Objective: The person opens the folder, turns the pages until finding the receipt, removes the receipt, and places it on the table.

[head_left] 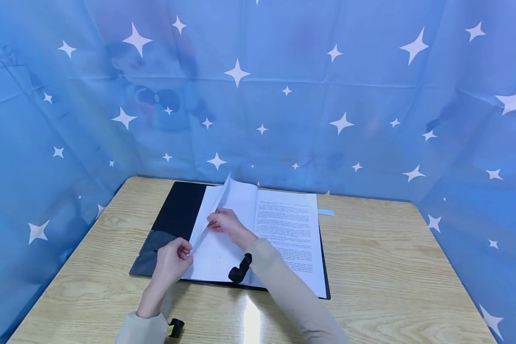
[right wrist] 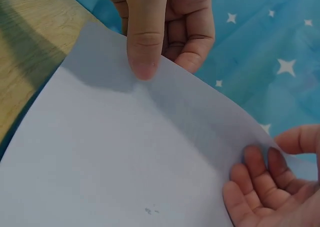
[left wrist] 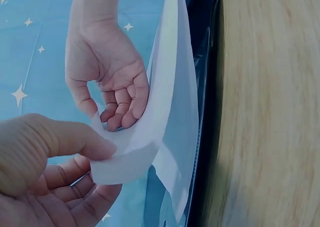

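Observation:
A black folder [head_left: 181,206] lies spread on the table with a thick stack of white sheets in it, the printed right-hand page [head_left: 284,229] facing up. One white page [right wrist: 110,137] on the left side is lifted and bowed. My left hand [head_left: 171,260] pinches its near corner between thumb and fingers. Farther up the same edge, my right hand [head_left: 230,225] holds the page, its fingers on one face and its thumb at the edge in the right wrist view. In the left wrist view the paper curves between both hands.
Under the folder is a wooden table [head_left: 378,258]. A pale blue tab [head_left: 326,212] sticks out from the folder's right side. A blue curtain [head_left: 284,57] with white stars hangs behind and on both sides. Black straps [head_left: 240,270] sit at the sleeves.

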Motion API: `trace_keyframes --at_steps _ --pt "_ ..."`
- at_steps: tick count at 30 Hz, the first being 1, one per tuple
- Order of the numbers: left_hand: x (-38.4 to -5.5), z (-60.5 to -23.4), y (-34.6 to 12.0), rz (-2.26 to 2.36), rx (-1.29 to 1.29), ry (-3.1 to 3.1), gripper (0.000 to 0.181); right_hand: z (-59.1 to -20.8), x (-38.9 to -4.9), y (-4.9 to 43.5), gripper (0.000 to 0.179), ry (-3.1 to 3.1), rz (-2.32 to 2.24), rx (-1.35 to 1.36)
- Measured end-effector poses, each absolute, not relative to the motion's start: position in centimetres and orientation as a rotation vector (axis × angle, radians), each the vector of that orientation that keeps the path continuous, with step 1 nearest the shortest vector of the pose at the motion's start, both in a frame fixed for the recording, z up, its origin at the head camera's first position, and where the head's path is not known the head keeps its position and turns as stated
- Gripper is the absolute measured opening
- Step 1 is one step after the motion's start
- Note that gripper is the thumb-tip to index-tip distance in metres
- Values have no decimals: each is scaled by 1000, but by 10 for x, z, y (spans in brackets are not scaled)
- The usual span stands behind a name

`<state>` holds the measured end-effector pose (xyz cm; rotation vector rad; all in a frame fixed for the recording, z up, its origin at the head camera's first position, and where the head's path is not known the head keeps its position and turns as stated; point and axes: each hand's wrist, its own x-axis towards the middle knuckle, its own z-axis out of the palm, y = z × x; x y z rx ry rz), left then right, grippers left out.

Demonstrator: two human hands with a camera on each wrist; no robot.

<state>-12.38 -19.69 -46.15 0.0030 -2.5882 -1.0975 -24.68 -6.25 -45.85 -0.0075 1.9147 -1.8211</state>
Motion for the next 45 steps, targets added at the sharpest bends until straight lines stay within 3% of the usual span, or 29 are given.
trace_keyframes --at_steps 4,22,45 --pt "-124 -463 -198 -1080 12 -2581 17 -459 -246 -65 7 1937 -1817 2" --pt "-125 -467 -202 -1085 85 -2619 15 -453 -244 -59 12 1914 -1865 -6" --pt "-133 -477 -209 -1081 185 -2693 12 -458 -259 0 12 1967 -1868 -16"
